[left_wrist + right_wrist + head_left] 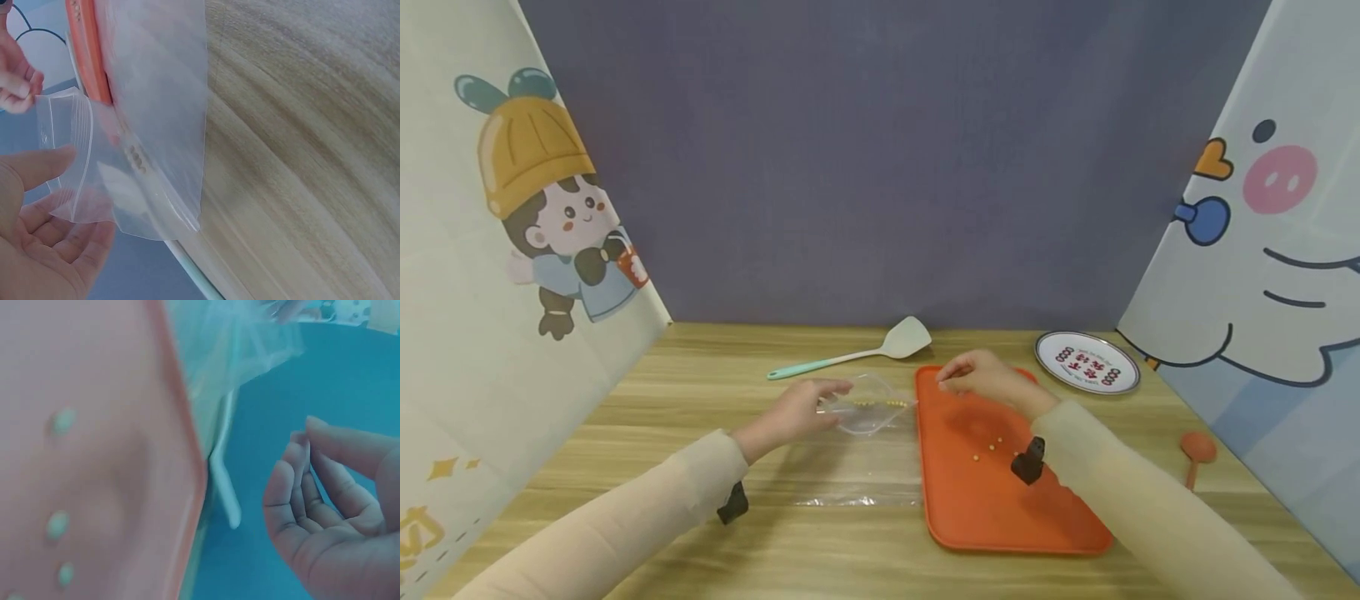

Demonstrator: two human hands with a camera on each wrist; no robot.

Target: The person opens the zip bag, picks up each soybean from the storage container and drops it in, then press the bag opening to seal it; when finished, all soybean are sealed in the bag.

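Observation:
My left hand (797, 412) holds a clear zip bag (865, 462) by its open mouth, thumb on the near side and fingers behind the film in the left wrist view. Several small yellow beans (895, 403) lie inside the bag, which rests on the table. Over the far left part of an orange tray (943, 508), my right hand (988, 379) is raised, thumb and forefinger pinched together. What looks like a bean sits between those fingertips, mostly hidden. A few loose beans (58, 525) are on the tray below the right hand.
Behind the bag lies a spatula (906, 337) with a mint handle. A white plate (1088, 362) with red lettering stands beyond the tray, and an orange-red spoon (1198, 447) lies at the right. A dark panel (887, 167) closes off the back of the wooden table (700, 400).

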